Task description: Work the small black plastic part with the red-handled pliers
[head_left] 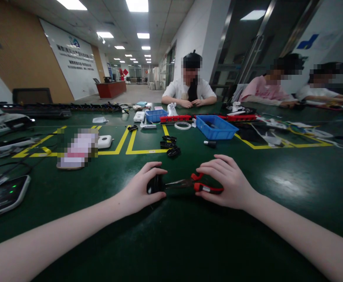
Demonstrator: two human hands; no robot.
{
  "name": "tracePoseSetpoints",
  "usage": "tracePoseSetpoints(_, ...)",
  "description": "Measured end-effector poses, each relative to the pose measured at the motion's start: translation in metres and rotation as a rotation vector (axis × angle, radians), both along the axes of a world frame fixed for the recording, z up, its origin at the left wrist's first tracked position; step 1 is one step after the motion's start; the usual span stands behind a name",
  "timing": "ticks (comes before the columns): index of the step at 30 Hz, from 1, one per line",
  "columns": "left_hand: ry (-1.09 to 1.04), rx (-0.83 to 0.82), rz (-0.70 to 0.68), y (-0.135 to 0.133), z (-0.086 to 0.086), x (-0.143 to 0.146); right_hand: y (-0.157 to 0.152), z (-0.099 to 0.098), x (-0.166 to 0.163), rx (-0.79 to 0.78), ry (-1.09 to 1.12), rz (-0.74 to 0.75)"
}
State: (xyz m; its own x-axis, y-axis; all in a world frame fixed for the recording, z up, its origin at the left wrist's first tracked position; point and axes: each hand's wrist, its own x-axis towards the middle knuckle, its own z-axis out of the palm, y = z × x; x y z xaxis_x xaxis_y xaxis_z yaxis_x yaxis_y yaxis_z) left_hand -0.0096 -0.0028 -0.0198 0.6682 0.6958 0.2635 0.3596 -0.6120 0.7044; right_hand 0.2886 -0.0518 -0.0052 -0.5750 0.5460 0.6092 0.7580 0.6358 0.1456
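My left hand [146,184] grips a small black part [156,184] between thumb and fingers, just above the green table; its exact kind I cannot make out. In my right hand [228,180] are needle-nose pliers [208,188] with red and black handles. Their long metal jaws point left and reach the black part's right side; whether they pinch it is too small to tell. Beyond my hands lie several black pieces [171,147] in a loose cluster. A short black cylinder with a shiny end [210,143] rests to the right of that cluster.
Yellow tape [148,151] marks rectangles on the green table [171,243]. A blue bin [216,127] and a smaller blue bin [156,115] stand farther back. To the left are a phone [79,149], a white device [105,141] and cables. Other people sit across and to the right.
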Motion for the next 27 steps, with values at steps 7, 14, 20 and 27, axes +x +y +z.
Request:
tracePoseSetpoints(7,-0.004,-0.135,-0.005,0.002,0.010,0.000,0.008,-0.001,0.007,-0.005,0.013,-0.035)
tracePoseSetpoints(14,0.081,-0.248,-0.106,0.004,0.014,0.000,0.015,-0.001,0.013,-0.081,0.028,-0.025)
tracePoseSetpoints(20,0.193,-0.132,-0.166,0.009,0.018,0.001,0.021,-0.006,0.019,-0.115,0.036,0.006)
tracePoseSetpoints(27,0.162,0.007,0.007,0.015,0.027,-0.005,0.027,-0.019,0.037,-0.104,0.097,-0.036)
